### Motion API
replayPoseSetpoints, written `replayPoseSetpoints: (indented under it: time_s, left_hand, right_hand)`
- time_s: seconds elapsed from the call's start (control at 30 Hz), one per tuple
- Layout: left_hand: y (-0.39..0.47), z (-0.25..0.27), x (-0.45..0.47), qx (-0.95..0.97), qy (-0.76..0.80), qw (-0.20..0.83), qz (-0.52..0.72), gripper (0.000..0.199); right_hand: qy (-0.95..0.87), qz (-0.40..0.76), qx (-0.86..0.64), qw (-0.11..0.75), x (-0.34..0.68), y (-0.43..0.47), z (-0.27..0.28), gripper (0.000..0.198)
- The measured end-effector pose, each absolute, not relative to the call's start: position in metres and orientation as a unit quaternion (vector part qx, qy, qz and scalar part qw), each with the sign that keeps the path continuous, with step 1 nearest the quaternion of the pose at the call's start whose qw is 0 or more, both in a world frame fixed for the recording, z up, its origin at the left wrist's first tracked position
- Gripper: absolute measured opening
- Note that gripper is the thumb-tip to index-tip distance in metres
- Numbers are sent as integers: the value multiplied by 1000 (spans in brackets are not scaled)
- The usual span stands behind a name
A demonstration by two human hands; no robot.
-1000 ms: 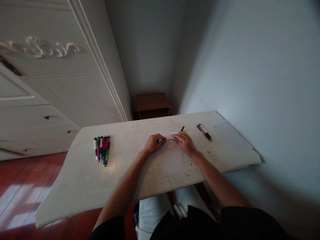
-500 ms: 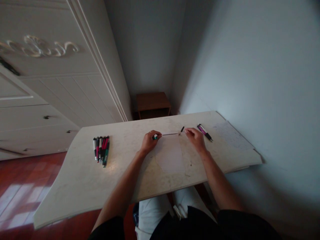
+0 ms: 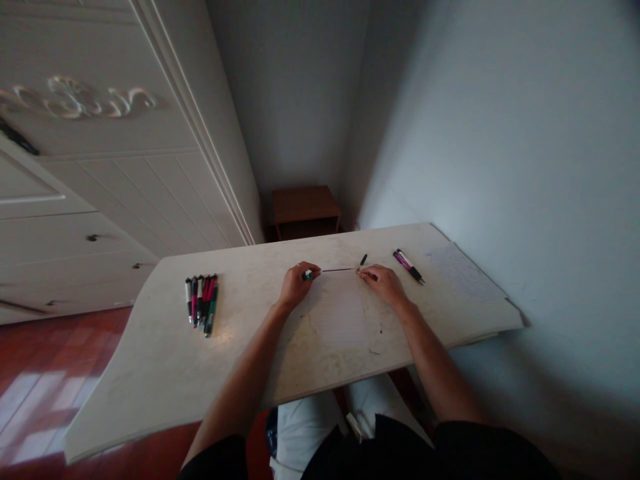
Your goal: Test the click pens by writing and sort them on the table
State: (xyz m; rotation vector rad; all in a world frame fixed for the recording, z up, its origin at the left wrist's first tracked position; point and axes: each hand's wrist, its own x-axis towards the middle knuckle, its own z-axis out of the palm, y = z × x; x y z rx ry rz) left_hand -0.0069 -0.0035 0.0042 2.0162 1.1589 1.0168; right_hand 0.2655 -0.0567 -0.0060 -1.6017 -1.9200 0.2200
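My left hand (image 3: 296,285) is closed around a green pen barrel (image 3: 307,274), most of which its fingers hide. A thin dark ink refill (image 3: 337,270) points out of it to the right, level above the top of a lined sheet of paper (image 3: 341,313). At the refill's far end my right hand (image 3: 383,283) is pinched, and whatever sits between its fingertips is too small to make out. Just beyond those fingertips lies a short black pen piece (image 3: 363,259), apart from the hand.
Several pens (image 3: 201,303) lie in a row on the left of the white table (image 3: 250,267). A couple of pens (image 3: 409,267) rest right of my right hand. Farther right is a written-on sheet (image 3: 465,270), near the wall. A brown stool-like cabinet (image 3: 306,203) stands behind the table.
My right hand has moved left and slightly down, from beside the black pen piece to the tip of the refill. My left hand stays nearly in place, holding the barrel.
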Motion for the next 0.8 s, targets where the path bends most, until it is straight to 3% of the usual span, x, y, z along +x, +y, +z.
replayPoseSetpoints:
  time_s: [0.33,0.8]
  left_hand:
    - [-1,4,-11,747,450,301,386,6]
    - [-1,3,-10,757,436,297,385,7]
  right_hand:
    - [-707,151,-551,417,266,-66,10,21]
    - [-720,117,-536,424,265,-64,9,18]
